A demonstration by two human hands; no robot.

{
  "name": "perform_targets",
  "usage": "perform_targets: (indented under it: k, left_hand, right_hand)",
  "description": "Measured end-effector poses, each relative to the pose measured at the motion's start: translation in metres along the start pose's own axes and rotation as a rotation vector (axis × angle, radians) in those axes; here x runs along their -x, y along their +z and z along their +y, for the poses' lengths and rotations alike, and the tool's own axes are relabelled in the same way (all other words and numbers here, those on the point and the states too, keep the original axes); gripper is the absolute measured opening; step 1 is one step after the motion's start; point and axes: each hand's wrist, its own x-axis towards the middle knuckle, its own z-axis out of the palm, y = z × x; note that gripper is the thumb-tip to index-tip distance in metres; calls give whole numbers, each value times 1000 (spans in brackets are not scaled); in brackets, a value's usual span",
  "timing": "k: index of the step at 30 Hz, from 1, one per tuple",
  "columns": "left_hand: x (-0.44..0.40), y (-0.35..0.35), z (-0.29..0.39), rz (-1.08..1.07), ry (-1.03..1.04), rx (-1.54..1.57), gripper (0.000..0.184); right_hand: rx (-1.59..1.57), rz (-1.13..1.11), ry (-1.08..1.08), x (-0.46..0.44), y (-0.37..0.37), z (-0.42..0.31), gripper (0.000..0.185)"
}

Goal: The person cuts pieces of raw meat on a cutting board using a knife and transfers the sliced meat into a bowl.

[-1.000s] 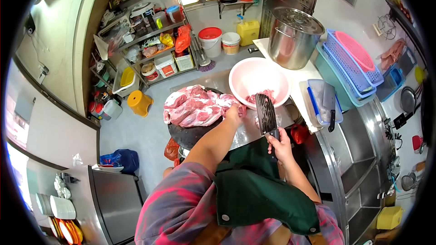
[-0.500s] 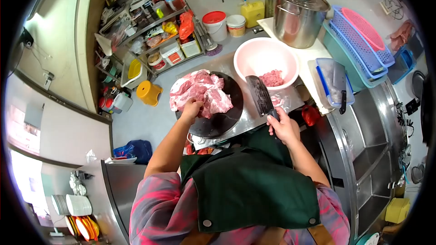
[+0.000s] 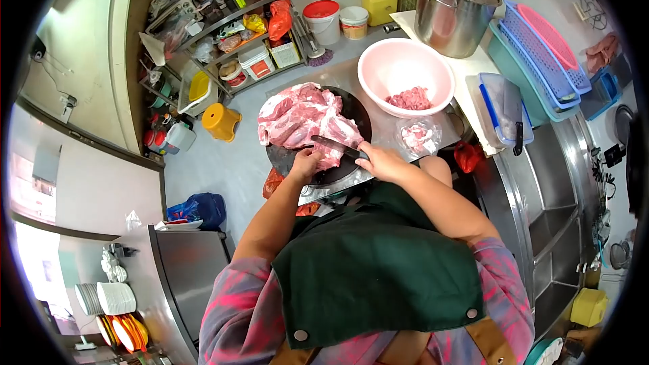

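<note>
Here, right hand [image 3: 380, 163] angled leftward, clamped on knife [image 3: 334, 145], left hand [image 3: 305, 165] pinching meat [image 3: 297, 118].

A kitchen: big lidded pot [image 3: 446, 21] at upper right, steel sinks [image 3: 533, 188] at right, stacked plates [image 3: 116, 298] at lower left.

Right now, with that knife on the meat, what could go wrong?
The knife in the right hand is very close to the left hand, so a slip might cut it. The meat seems to reach past the left edge of the round board, so it could slide. Another knife lies on the box with its handle sticking out, so a bump might knock it off.
</note>
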Motion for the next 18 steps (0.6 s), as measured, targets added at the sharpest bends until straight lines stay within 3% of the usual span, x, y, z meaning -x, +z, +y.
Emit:
perform_targets:
  k: [3,7,11,18]
  left_hand:
    - [2,4,-7,-27,76,62,27]
    - [7,14,-14,89,85,109,19]
    - [13,21,-17,-9,38,293,12]
    - [-1,18,-37,65,12,136,17]
  right_hand:
    - [63,24,-64,-10,-13,2,37]
    - [166,-31,-67,-24,-22,-15,35]
    - [193,-35,-134,-35,-10,-22,33]
    - [297,-75,-123,-10,-26,-22,27]
